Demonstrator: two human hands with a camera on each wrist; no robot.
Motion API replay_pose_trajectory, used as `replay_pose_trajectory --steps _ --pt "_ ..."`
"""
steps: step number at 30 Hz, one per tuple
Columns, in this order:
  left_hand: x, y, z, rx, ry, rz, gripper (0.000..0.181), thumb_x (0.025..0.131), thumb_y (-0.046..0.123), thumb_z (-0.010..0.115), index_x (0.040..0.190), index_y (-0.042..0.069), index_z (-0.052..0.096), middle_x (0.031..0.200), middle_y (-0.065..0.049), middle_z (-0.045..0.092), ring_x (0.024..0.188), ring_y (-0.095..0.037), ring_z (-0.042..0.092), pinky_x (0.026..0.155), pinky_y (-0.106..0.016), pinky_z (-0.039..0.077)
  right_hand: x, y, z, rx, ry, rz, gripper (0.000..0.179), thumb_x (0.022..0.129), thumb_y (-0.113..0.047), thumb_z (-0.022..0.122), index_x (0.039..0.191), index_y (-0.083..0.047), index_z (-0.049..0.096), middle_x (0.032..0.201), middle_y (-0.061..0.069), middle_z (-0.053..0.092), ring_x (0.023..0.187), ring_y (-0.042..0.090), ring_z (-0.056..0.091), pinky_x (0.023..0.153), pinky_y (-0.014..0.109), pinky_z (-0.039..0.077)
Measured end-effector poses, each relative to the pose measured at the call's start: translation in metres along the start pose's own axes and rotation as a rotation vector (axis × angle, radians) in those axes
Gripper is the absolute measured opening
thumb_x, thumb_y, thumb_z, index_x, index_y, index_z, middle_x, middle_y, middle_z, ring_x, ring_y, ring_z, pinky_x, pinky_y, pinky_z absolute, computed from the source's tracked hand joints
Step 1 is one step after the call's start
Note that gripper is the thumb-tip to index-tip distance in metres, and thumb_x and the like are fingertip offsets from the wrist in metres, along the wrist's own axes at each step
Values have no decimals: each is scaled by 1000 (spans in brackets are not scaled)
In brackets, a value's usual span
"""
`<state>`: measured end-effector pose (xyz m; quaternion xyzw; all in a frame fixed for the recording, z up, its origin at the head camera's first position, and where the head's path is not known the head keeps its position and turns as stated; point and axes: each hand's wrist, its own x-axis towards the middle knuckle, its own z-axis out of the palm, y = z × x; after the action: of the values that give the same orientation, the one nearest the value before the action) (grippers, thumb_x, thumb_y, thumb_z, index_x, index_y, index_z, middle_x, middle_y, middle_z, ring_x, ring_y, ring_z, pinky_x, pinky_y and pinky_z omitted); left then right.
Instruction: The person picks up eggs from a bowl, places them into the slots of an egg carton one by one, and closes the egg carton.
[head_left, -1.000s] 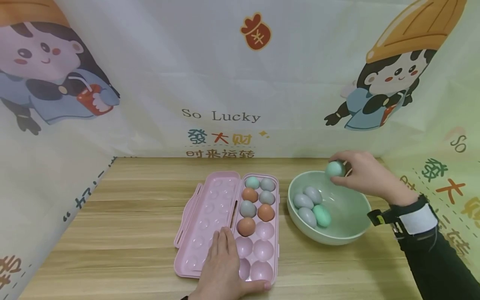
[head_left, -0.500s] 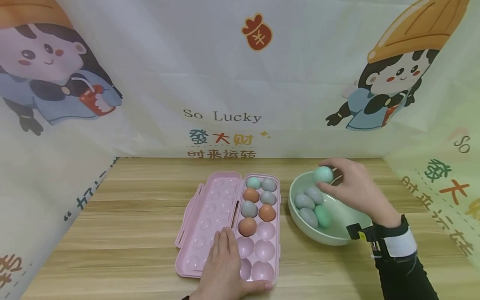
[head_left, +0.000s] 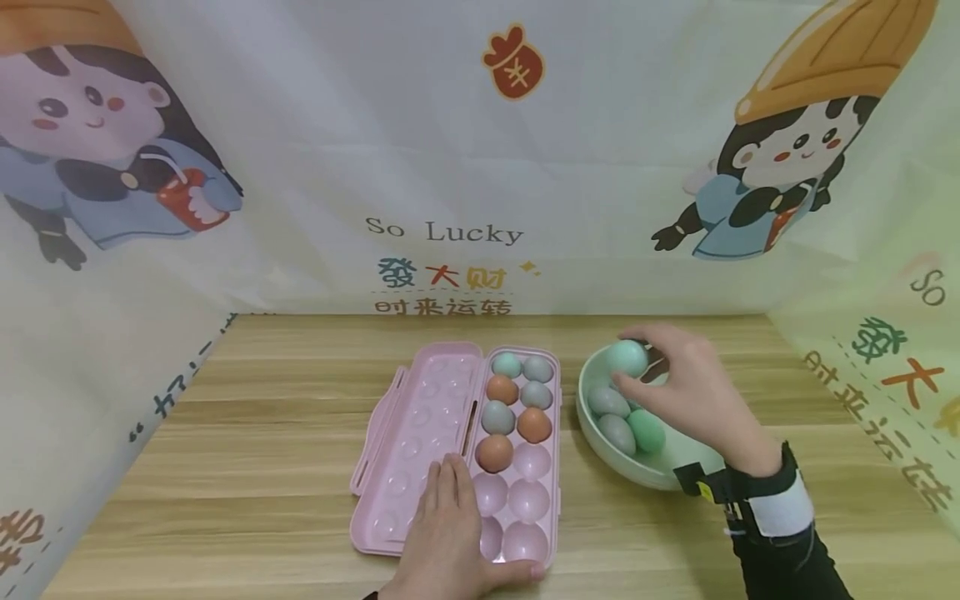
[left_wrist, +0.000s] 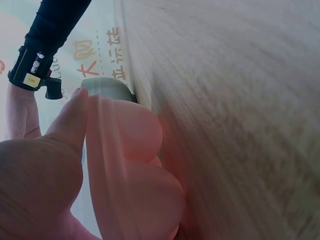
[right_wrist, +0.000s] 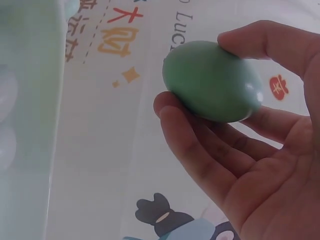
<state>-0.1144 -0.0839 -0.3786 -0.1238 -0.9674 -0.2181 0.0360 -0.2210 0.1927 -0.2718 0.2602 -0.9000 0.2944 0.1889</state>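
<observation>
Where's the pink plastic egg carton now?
In the head view, the open pink plastic egg carton lies low centre, left of the pale green round bowl, its near end partly under the left hand.

Soft light, dimmer wrist views

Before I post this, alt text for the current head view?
A person's right hand pinches a pale green egg over a green bowl holding more eggs. The left hand rests on an open pink egg carton with seven eggs in it. Both containers sit on a wood-grain table before a cartoon-printed backdrop.
</observation>
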Motion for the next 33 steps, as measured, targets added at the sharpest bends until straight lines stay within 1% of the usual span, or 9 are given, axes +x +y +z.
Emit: replay_pose_trajectory --steps 6,15,21,28,33 --pt "0 -1 1 1 8 8 140 56 84 63 140 -20 21 144 -37 21 133 -50 19 105 -50 24 0 -6 6 -16 -43 -25 41 81 -24 72 115 -5 62 102 0 61 77 11 58 66 26 50" --pt "-1 -1 4 23 14 7 139 57 84 61 139 -20 22 143 -38 22 133 -50 20 106 -49 22 1 -13 19 -29 -111 -63 38 80 -23 73 112 -5 63 99 0 61 77 8 56 65 23 49" --pt "-1 -2 4 17 27 14 139 56 84 61 139 -21 23 143 -38 23 133 -51 21 105 -50 23 -1 -20 27 -22 -165 -87 36 79 -21 73 110 -5 64 98 0 61 79 8 57 66 22 49" --pt "1 -1 5 8 33 14 140 55 84 62 139 -20 23 143 -38 23 132 -51 21 105 -51 24 -1 -22 35 -44 -183 -144 32 78 -22 73 105 -8 64 94 -3 60 80 9 55 67 22 47" --pt "2 -1 6 5 41 15 140 54 84 63 139 -20 23 143 -38 24 133 -50 21 105 -50 24 -2 -23 37 -50 -198 -149 31 78 -22 72 105 -9 64 92 -3 59 79 8 54 68 22 47"
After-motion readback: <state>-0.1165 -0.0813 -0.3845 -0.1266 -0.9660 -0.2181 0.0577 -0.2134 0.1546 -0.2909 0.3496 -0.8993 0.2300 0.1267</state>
